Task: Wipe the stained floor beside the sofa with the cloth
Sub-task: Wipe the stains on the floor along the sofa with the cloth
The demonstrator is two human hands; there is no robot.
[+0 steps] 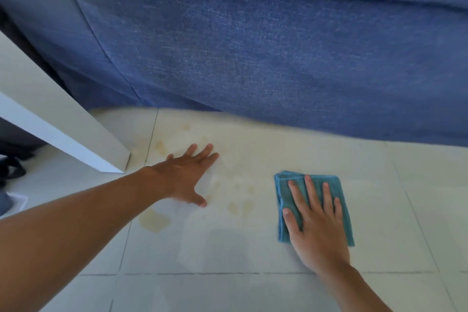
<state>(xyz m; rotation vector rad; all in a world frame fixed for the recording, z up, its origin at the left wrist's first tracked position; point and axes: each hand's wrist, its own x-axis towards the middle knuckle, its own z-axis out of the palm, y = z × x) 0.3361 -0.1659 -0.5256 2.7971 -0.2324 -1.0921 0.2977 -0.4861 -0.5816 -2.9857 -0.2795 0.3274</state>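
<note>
Partly under right hand (pixel 316 223): folded cloth (pixel 340 200).

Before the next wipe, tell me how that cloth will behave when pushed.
The cloth looks soft and folded, so it may bunch. The right hand pressing flat should help it slide. The pale tiles look smooth.

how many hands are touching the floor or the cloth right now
2. The left hand lies flat on the stained floor; the right hand presses flat on the folded cloth.
</note>
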